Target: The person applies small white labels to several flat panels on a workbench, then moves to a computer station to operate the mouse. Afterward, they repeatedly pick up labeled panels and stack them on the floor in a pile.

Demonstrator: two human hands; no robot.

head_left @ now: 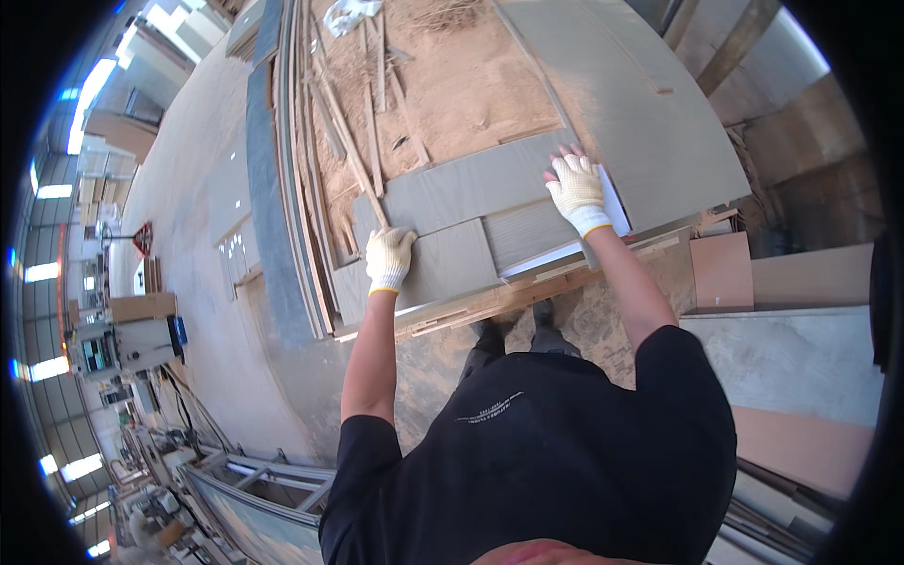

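My left hand [389, 258], in a cream knit glove, is closed with bent fingers at the edge of a grey wood-grain board [450, 262]. A thin wooden strip [353, 155] ends just beyond its fingers. Farther right, my right hand [577, 193] wears a similar glove with bare fingertips. Its fingers are spread over the right end of a long narrow grey board [471, 184]. Between the hands, nearer to me, lies another grey board piece [532, 237] with a white edge. A white strip [614, 200] shows beside my right hand.
Sawdust [471, 89] and loose strips cover the far part of the stack. A large grey panel [650, 122] lies on the right. Long strips [299, 169] run along the left edge. Brown boards [723, 273] stand at right, with a metal frame [273, 480] at lower left.
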